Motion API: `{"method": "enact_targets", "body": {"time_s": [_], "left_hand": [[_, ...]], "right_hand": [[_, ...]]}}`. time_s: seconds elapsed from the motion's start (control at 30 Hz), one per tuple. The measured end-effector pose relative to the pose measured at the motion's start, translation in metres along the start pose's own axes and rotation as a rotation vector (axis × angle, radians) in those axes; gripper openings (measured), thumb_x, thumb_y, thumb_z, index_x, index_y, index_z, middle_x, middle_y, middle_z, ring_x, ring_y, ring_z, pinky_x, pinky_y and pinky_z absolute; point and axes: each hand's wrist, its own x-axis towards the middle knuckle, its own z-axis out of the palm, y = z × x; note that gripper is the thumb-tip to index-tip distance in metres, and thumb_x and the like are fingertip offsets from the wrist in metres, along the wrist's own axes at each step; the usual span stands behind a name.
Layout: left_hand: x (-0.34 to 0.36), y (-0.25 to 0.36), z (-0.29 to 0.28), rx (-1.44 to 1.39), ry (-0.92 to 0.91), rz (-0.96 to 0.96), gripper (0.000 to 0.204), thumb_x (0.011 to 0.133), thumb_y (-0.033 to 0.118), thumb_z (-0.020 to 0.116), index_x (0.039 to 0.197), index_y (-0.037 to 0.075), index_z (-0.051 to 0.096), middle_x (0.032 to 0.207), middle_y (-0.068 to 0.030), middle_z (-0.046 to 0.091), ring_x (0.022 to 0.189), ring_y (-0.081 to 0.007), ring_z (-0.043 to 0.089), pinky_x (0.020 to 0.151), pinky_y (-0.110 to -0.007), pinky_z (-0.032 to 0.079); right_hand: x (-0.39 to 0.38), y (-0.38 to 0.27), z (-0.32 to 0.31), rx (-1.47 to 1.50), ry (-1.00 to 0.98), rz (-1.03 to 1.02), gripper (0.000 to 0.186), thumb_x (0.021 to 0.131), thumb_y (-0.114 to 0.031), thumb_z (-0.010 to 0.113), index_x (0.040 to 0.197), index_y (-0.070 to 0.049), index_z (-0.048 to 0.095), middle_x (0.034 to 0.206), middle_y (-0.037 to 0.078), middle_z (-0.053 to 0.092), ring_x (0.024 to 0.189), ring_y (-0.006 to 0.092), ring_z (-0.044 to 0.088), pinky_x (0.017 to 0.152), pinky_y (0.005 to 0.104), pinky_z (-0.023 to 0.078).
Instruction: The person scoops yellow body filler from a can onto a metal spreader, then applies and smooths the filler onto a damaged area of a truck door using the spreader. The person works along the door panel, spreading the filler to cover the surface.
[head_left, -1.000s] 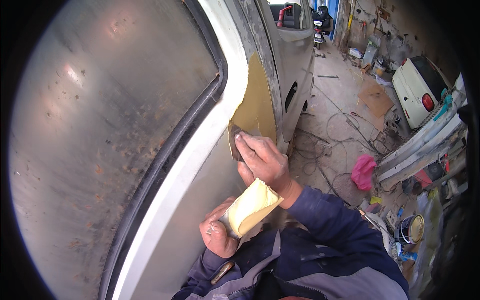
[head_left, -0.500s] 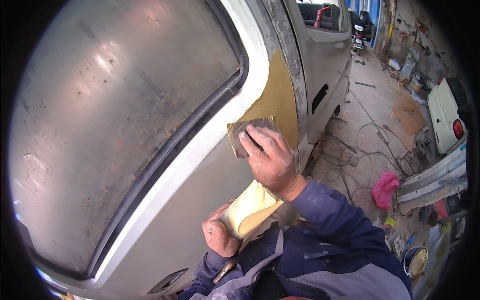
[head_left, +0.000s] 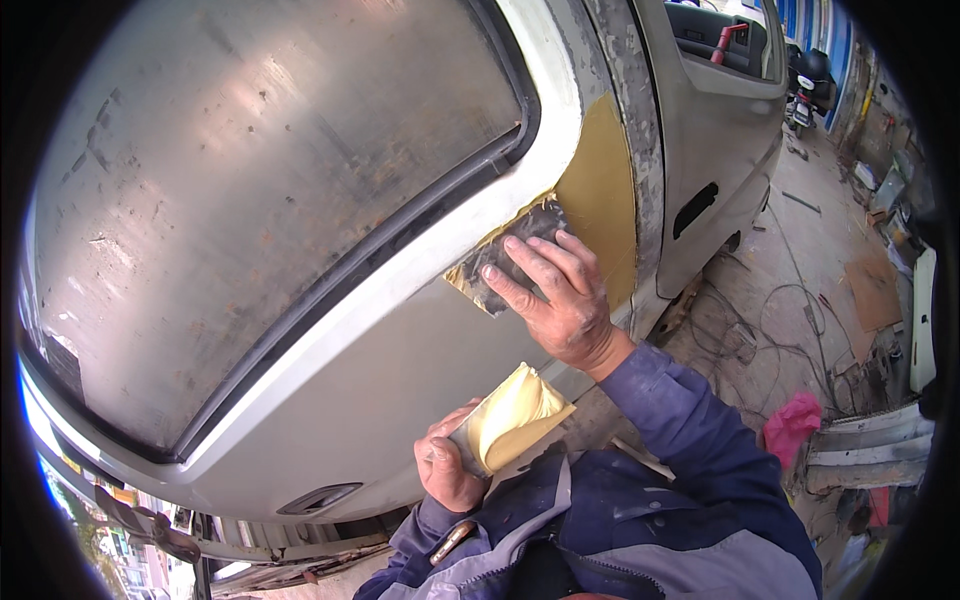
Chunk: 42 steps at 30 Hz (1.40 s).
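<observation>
My right hand [head_left: 570, 300] presses a flat, grey putty spreader [head_left: 515, 243] against the side of a grey vehicle body, its fingers spread over the sheet. Yellow putty clings to the spreader's edges. Just beyond and to the right, a smooth yellow putty patch [head_left: 607, 195] covers the panel beside the window corner. Lower down, my left hand [head_left: 450, 462] grips a putty board [head_left: 462, 437] by its left end. A thick mound of pale yellow putty [head_left: 515, 415] lies on that board. The spreader hides part of the panel under it.
A dusty side window [head_left: 270, 200] with black rubber trim fills the left. A vehicle door [head_left: 715, 150] stands at the upper right. Cables [head_left: 770, 320], a brown cardboard piece [head_left: 872, 295] and a pink plastic bag [head_left: 792, 428] lie on the floor to the right.
My right hand has shifted the spreader toward the window trim, off the lower part of the yellow patch, and tilted it. My left hand still holds the board. The view has swung left.
</observation>
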Motion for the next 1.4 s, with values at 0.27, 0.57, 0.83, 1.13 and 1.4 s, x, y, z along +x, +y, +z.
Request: {"method": "enact_targets", "body": {"time_s": [0.27,0.57,0.83,1.13,1.4], "left_hand": [[-0.006,0.003,0.0,0.037,-0.009,0.019,0.09,0.111,0.067,0.064,0.138,-0.019,0.065,0.126,-0.0295,0.078,0.111,-0.0379,0.079,0.101,-0.048,0.064],[0.003,0.015,0.007,0.015,-0.069,0.105,0.073,0.117,0.055,0.056,0.127,-0.013,0.078,0.118,-0.0307,0.08,0.11,-0.0471,0.073,0.104,-0.058,0.055],[0.012,0.016,0.003,0.079,-0.141,0.165,0.073,0.118,0.054,0.053,0.124,-0.015,0.078,0.115,-0.0309,0.08,0.106,-0.0462,0.073,0.101,-0.057,0.055],[0.014,0.017,-0.003,0.004,-0.11,0.12,0.076,0.117,0.057,0.054,0.122,-0.015,0.079,0.112,-0.0303,0.08,0.101,-0.045,0.072,0.095,-0.056,0.056],[0.016,0.013,-0.006,-0.059,-0.194,0.118,0.074,0.118,0.055,0.054,0.121,-0.014,0.079,0.11,-0.0303,0.081,0.098,-0.0446,0.072,0.091,-0.055,0.056]], "right_hand": [[-0.009,-0.012,-0.021,0.026,-0.058,0.012,0.037,0.101,-0.021,0.07,0.135,-0.021,0.084,0.145,0.005,0.074,0.135,0.025,0.064,0.126,0.0512,0.043],[-0.001,-0.032,0.014,0.021,-0.041,-0.024,0.041,0.104,-0.023,0.068,0.142,-0.026,0.081,0.152,0.002,0.068,0.138,0.0228,0.06,0.13,0.052,0.039],[0.001,-0.046,-0.003,0.056,-0.011,-0.01,0.034,0.105,-0.025,0.067,0.135,-0.026,0.083,0.144,0.001,0.072,0.136,0.0225,0.061,0.13,0.0524,0.039],[-0.01,-0.05,-0.001,0.077,-0.089,-0.029,0.035,0.106,-0.026,0.066,0.137,-0.025,0.083,0.146,0.002,0.071,0.14,0.0233,0.059,0.132,0.0513,0.036],[0.012,0.026,-0.031,0.055,0.14,0.407,0.047,0.103,0.0,0.07,0.149,-0.003,0.071,0.136,0.016,0.072,0.122,0.0391,0.065,0.109,0.0488,0.051]]}}
